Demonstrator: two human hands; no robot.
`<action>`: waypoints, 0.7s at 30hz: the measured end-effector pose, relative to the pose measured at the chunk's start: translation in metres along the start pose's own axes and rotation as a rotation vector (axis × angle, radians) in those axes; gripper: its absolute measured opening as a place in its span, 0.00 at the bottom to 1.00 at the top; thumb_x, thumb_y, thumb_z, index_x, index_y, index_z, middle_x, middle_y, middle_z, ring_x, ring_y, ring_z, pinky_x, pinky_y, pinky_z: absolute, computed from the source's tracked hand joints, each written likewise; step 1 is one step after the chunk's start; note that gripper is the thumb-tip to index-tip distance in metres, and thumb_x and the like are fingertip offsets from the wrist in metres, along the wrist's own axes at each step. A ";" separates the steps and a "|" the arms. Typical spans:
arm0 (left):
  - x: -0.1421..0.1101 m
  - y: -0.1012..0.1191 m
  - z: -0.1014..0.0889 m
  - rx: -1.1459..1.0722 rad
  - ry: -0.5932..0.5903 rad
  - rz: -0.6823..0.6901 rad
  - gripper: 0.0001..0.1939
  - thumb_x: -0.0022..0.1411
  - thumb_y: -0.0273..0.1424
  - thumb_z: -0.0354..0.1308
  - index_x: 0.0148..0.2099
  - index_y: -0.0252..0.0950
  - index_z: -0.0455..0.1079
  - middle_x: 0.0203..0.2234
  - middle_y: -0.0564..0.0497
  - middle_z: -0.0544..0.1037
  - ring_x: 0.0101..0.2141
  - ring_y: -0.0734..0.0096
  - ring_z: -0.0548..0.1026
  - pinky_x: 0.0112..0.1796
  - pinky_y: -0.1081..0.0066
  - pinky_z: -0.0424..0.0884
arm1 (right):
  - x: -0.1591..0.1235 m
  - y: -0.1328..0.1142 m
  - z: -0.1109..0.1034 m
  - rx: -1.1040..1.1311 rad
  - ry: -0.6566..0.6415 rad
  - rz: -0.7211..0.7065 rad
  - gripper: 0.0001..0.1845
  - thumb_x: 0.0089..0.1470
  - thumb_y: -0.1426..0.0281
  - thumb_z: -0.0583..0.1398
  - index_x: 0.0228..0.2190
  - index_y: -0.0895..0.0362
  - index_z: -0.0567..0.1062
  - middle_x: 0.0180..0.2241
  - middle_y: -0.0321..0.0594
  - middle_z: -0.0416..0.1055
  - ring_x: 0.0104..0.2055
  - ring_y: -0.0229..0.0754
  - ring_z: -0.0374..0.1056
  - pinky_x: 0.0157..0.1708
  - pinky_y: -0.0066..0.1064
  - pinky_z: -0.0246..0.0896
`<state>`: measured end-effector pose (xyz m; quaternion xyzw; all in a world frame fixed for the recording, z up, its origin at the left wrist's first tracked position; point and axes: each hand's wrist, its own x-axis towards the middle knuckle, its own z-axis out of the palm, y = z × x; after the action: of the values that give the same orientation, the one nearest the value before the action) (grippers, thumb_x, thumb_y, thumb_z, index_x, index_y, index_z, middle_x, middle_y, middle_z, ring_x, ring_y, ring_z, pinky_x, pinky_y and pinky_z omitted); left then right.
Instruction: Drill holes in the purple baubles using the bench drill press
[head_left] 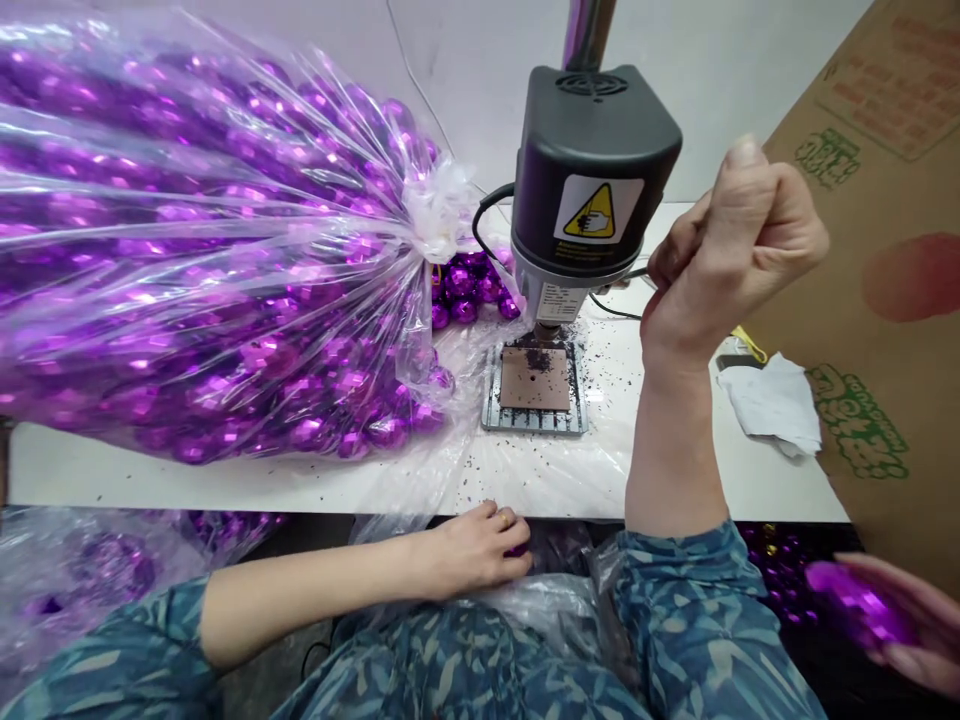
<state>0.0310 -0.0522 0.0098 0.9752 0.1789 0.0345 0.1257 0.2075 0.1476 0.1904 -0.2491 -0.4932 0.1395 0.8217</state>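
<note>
A worker's right hand (739,245) clenched the lever (637,272) of a benchtop drill press (596,170) while the left hand (480,550) was curled around a shiny purple ball (517,549), mostly hidden, below the front edge of the desk (225,482). Shavings (538,358) littering the brown board (551,396) could make the ball skid beneath the press, cutting a hand steadying it.

Upper left's pretty much walled off by that fat tied bag of purple balls (225,250), and the drill (592,170) hogs top centre, with the right hand (739,240) on its handle (639,272). Far right? Cardboard box (885,330). Best way in imo is lower centre: a strip of white table (247,485) in front of the base plate (581,415), plus a gap before the right forearm (675,440).
</note>
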 end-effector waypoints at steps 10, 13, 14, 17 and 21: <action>0.026 -0.036 -0.037 -0.322 0.300 -0.136 0.11 0.75 0.30 0.49 0.49 0.38 0.73 0.40 0.45 0.78 0.41 0.64 0.75 0.44 0.66 0.72 | -0.003 0.013 0.005 -0.087 0.093 -0.029 0.34 0.49 0.35 0.53 0.19 0.52 0.51 0.14 0.25 0.44 0.16 0.27 0.40 0.17 0.29 0.40; 0.054 -0.034 -0.017 -0.389 0.345 -0.138 0.14 0.71 0.26 0.49 0.55 0.37 0.71 0.47 0.41 0.78 0.50 0.57 0.75 0.51 0.59 0.74 | -0.006 0.009 0.006 -0.185 0.070 0.001 0.35 0.48 0.32 0.45 0.20 0.51 0.50 0.16 0.28 0.43 0.17 0.30 0.41 0.19 0.31 0.42; 0.067 -0.032 -0.009 -0.407 0.371 -0.144 0.16 0.70 0.26 0.50 0.57 0.37 0.70 0.52 0.39 0.76 0.54 0.54 0.73 0.54 0.54 0.73 | -0.007 0.008 0.006 -0.212 0.057 0.018 0.35 0.48 0.31 0.43 0.20 0.51 0.49 0.17 0.28 0.43 0.18 0.31 0.41 0.19 0.32 0.43; 0.112 -0.027 0.011 -0.583 0.471 -0.153 0.21 0.68 0.31 0.57 0.62 0.37 0.68 0.61 0.36 0.72 0.62 0.47 0.69 0.61 0.46 0.68 | -0.010 0.003 0.004 -0.276 0.009 0.058 0.34 0.48 0.32 0.42 0.21 0.50 0.46 0.18 0.30 0.44 0.18 0.33 0.42 0.21 0.35 0.46; 0.169 -0.027 0.020 -0.921 0.587 -0.249 0.19 0.65 0.40 0.63 0.58 0.45 0.75 0.53 0.44 0.80 0.55 0.50 0.75 0.60 0.51 0.71 | -0.010 0.002 0.001 -0.309 -0.022 0.080 0.30 0.61 0.44 0.47 0.21 0.51 0.45 0.18 0.31 0.45 0.19 0.35 0.42 0.22 0.34 0.48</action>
<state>0.1818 0.0283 -0.0129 0.7405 0.2865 0.3640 0.4869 0.2018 0.1448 0.1830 -0.3902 -0.5076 0.0973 0.7620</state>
